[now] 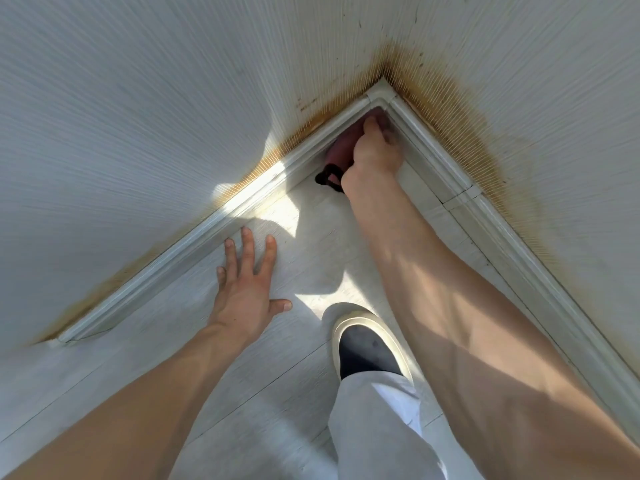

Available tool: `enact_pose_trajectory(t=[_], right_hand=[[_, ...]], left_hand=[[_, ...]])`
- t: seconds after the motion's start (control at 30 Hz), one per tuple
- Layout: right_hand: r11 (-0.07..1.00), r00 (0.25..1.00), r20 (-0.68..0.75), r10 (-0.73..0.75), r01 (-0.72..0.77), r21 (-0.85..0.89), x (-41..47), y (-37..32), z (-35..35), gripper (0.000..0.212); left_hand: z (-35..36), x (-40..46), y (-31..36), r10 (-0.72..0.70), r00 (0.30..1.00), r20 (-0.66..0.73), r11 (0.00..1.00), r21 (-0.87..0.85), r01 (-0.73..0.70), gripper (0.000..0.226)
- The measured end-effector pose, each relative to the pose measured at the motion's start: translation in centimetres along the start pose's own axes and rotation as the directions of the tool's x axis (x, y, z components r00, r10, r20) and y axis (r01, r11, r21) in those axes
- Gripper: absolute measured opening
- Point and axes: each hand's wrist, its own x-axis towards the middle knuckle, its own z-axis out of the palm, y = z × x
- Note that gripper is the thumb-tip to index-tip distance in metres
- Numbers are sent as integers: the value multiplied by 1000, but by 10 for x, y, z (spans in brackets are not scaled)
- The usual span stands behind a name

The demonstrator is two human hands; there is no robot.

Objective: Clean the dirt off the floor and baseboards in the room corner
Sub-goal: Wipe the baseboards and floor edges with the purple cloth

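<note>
Forearms: two bare forearms reach from the bottom edge toward a sunlit room corner.
Left hand: the left hand (247, 292) lies flat on the pale wood-grain plank floor (145, 348), fingers straight and spread, just beside the white moulded left baseboard (194, 240).
Foot: a white slip-on shoe with a dark sock (367, 341) stands on the floor between the arms, under a light trouser leg (377, 424).
Right hand: the right hand (375, 152) grips a dark red scrubbing tool with a black loop at its end (337, 157), pressed deep into the corner where the baseboards meet.
Right baseboard: the white moulded right baseboard (464, 188) runs back along the right forearm.
Walls: brown-yellow staining (450, 98) spreads over the ribbed white wallpaper (156, 81) above both baseboards, darkest at the corner.
</note>
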Motion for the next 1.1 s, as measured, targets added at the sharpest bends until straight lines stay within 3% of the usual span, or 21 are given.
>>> enact_pose_trajectory(t=[0.13,0.27,0.33,0.43,0.6,0.77,0.9,0.97,1.1], right_hand=[[988,997,74,-3,14,-155,-6,21,-7,12],[995,996,14,91,-90,-49,3,-7,-4,31],[991,992,13,126,-125,-45,-1,-7,-3,24],[980,991,78,111,-96,-174,-3,4,-8,13],[991,993,27,115,-113,-77,-2,-5,-2,36],[978,989,125,80,-54,-199,-24,52,-2,10],[995,996,74,44,-37,-93,-2,12,-2,32],[993,997,30,65,-62,-102,0,4,3,34],[963,976,95,196,-173,-208,-42,70,15,28]], left_hand=[[1,1,-1,-1,1000,-7,1000,10,1,118],[1,1,-2,0,1000,-17,1000,18,0,119],[1,1,-1,-4,1000,-10,1000,16,4,119],[1,1,-1,-6,1000,-28,999,33,7,118],[2,1,-2,-4,1000,-28,1000,12,4,119],[2,0,-2,-4,1000,-18,1000,-9,4,117],[2,0,-2,4,1000,-25,1000,-11,-4,117],[1,0,-1,-2,1000,-12,1000,-8,2,116],[0,0,-1,2,1000,-5,999,-38,-2,109]])
